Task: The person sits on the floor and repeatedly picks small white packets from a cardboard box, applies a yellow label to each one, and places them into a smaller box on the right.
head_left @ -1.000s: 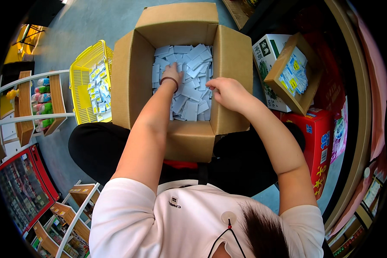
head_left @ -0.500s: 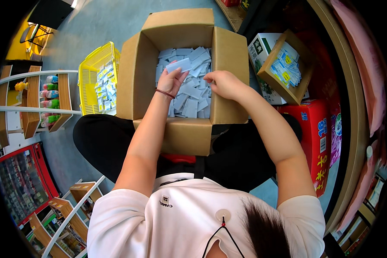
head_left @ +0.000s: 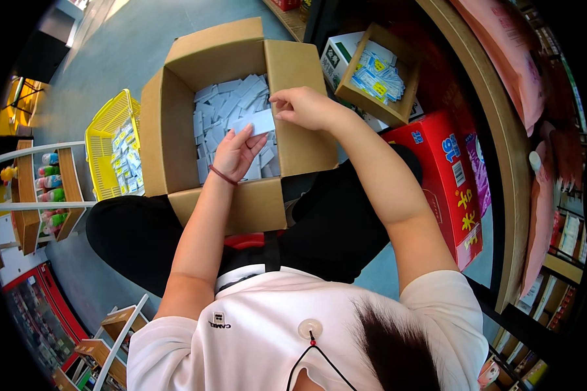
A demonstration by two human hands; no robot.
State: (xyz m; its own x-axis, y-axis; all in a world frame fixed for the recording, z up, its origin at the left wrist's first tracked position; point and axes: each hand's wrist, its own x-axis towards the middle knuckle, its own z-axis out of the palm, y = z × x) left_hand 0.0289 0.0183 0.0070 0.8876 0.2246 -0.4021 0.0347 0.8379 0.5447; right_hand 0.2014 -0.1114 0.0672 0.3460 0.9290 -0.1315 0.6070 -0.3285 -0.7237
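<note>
Pinching a pale card (head_left: 259, 121) over the carton (head_left: 261, 207)

At upper centre of the frame, the left hand (head_left: 237, 155) grasps the card between thumb and fingers. The right hand (head_left: 303, 107), fingers bent, hovers near its right end; whether gripping anything is unclear. A loose pinch could drop it among similar cards (head_left: 222, 107) below.

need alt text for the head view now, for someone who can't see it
A left hand holds a pale card above an open cardboard box of similar cards, the right hand close beside it. A yellow basket stands left of the box; a smaller box and a red carton are to its right.
</note>
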